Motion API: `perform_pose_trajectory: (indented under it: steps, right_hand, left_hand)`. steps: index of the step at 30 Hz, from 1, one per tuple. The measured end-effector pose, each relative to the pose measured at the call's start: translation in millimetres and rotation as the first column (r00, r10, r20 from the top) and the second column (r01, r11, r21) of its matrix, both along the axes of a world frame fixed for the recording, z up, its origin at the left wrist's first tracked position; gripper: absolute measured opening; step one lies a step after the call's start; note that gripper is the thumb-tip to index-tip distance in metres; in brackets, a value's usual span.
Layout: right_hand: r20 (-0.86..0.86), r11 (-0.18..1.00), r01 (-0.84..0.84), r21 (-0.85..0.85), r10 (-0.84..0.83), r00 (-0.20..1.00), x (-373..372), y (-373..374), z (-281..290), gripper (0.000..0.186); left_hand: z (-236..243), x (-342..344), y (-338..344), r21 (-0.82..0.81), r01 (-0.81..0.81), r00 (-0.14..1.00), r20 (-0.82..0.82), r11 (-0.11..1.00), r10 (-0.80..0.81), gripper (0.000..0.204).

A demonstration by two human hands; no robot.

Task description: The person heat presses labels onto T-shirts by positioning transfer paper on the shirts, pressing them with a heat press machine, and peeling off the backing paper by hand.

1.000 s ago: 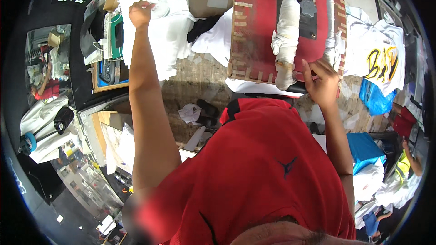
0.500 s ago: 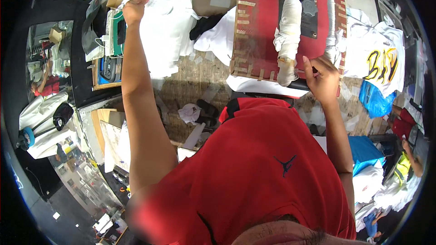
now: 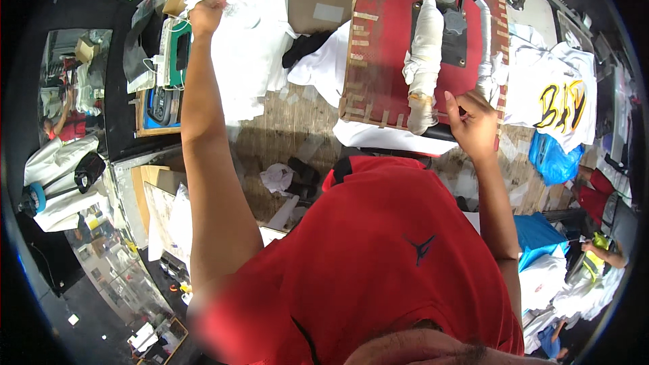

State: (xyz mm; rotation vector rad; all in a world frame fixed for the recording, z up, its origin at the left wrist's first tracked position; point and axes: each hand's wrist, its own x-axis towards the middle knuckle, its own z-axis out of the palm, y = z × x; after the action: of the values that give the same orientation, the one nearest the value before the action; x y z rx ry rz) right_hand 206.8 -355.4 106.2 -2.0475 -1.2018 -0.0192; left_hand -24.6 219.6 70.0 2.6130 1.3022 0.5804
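Observation:
My left hand [image 3: 207, 16] is at the far left over a stack of white T-shirts [image 3: 253, 61]. Its fingers are pinched together on the top white T-shirt. A heat press [image 3: 378, 61] with a red top and taped edges fills the far middle. Its two-armed handle [image 3: 426, 47] is wrapped in white cloth, with a dark crossbar at the near end. My right hand [image 3: 475, 125] is curled at the right end of that handle, thumb sticking up. Part of its grip is hidden by the hand itself.
A white T-shirt with yellow and black lettering [image 3: 554, 88] lies right of the press, above a blue plastic bag [image 3: 556, 159]. A dark cloth [image 3: 307, 44] lies between stack and press. A green-framed item [image 3: 178, 53] stands at left. Another person's hand [image 3: 612, 257] shows at far right.
The view has shifted slightly, so the scene sits a little differently. Both hands keep about the same places on the T-shirts and the press handle.

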Motion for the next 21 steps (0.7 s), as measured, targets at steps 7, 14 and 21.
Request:
perform_pose_trajectory:
  steps: [7,14,21]
  right_hand:
    - [0.003,1.000,-0.004,-0.013,0.004,1.000,0,-2,2,0.034]
    - [0.025,1.000,-0.004,0.009,0.004,1.000,0,0,3,0.033]
    - [-0.002,1.000,-0.002,0.009,0.002,1.000,-1,1,7,0.034]
  left_hand:
    - [-5,-4,1,0.000,0.035,0.997,0.067,0.999,-0.035,0.014]
    - [-4,-9,0,-0.056,0.096,0.994,0.054,0.994,-0.093,0.025]
    - [-5,-26,-10,-0.026,0.156,0.980,0.131,0.987,-0.151,0.024]
